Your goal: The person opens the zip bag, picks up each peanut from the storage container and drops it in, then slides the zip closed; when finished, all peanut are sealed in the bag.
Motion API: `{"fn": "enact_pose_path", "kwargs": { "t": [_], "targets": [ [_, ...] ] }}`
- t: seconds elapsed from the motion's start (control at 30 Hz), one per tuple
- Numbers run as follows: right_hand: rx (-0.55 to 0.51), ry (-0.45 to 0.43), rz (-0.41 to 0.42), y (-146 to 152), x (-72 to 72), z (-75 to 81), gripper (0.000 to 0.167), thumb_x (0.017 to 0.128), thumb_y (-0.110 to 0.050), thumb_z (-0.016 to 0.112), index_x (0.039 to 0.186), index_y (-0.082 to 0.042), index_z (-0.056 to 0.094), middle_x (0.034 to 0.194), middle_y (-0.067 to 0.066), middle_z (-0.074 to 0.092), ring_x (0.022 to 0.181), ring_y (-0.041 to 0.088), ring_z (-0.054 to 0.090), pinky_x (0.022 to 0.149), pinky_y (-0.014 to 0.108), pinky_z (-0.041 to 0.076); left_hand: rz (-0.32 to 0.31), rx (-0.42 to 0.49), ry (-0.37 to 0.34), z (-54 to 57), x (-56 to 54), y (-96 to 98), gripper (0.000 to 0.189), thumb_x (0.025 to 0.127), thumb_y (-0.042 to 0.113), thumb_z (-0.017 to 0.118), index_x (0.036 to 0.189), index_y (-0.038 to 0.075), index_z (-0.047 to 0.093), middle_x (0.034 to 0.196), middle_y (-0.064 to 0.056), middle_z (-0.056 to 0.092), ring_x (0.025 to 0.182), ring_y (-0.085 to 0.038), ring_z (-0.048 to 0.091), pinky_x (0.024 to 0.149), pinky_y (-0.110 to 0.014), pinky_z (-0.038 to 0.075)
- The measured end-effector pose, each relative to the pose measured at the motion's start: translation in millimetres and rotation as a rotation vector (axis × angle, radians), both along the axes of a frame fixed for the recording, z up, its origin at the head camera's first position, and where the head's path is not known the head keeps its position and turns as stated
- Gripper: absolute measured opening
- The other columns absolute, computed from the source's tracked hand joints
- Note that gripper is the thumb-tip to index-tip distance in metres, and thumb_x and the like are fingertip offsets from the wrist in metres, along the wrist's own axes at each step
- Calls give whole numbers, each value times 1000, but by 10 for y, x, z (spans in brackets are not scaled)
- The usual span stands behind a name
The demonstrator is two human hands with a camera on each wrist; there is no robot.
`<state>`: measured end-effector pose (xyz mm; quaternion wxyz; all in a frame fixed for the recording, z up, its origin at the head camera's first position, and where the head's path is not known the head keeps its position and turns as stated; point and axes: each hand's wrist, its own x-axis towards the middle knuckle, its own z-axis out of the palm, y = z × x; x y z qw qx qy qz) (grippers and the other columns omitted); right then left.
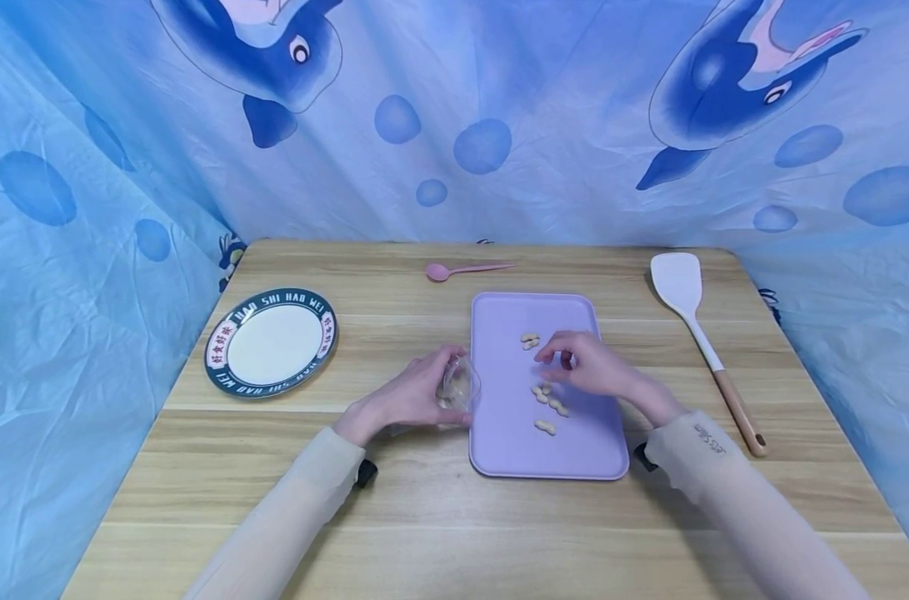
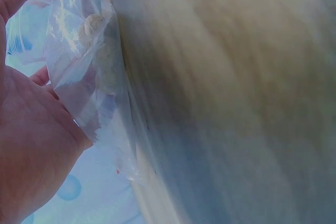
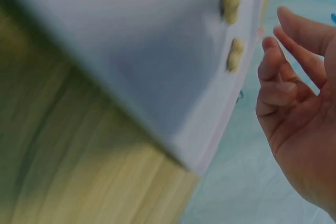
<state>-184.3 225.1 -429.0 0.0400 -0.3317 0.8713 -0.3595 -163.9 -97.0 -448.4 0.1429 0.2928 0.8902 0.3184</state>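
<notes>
My left hand [image 1: 418, 392] holds a clear plastic bag [image 1: 457, 385] at the tray's left edge, thumb and fingers spread around its mouth. Pale peanuts [image 2: 93, 27] show through the film in the left wrist view. Over the lilac tray [image 1: 499, 454] hovers my right hand [image 1: 585, 364], its fingers loosely bent and nothing between thumb and fingertips. Several unshelled peanuts lie on the tray: a pair [image 1: 530, 341] beyond the fingertips, a small cluster [image 1: 541, 393] just below them, and a single peanut [image 1: 545, 427] nearer me.
A white plate [image 1: 274, 343] with a dark green patterned rim lies on the wooden table [image 1: 424, 533] at left. The pink spoon [image 1: 439, 272] is behind the tray. To the right lies a white spatula [image 1: 679, 283] with a wooden handle. A blue curtain [image 1: 454, 108] hangs around the table.
</notes>
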Motion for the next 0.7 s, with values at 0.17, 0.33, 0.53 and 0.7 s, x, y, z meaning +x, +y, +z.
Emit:
{"fn": "enact_pose_path", "kwargs": {
  "t": [0.17, 0.33, 0.53, 0.7],
  "targets": [
    [20, -93, 35, 125, -20, -77, 20, 80, 1, 81, 99, -1, 75, 90, 6, 69, 70, 17, 55, 63, 31, 47, -1, 1, -1, 12, 3, -1, 100, 72, 46, 88, 149, 14, 34, 135, -6, 55, 124, -21, 51, 111, -46, 30],
    [40, -147, 56, 187, -34, -125, 22, 81, 1, 79, 102, -3, 75, 92, 6, 68, 73, 18, 55, 67, 31, 47, -1, 8, -2, 21, 6, -3, 99, 72, 46, 88, 149, 13, 34, 134, -6, 55, 123, -21, 51, 111, -46, 30],
    [64, -166, 82, 213, -54, -193, 24, 82, 0, 79, 104, -7, 75, 92, 3, 65, 74, 17, 53, 66, 30, 45, -1, 12, -2, 21, 13, 1, 99, 72, 46, 88, 149, 13, 34, 134, -7, 55, 124, -21, 51, 112, -47, 30],
    [75, -179, 98, 207, -71, -250, 24, 82, -4, 81, 104, -10, 76, 90, 1, 63, 72, 17, 53, 65, 29, 45, 1, 0, 0, 22, 19, 3, 99, 72, 46, 88, 149, 14, 34, 135, -6, 54, 124, -20, 50, 111, -45, 31]
  ]
}}
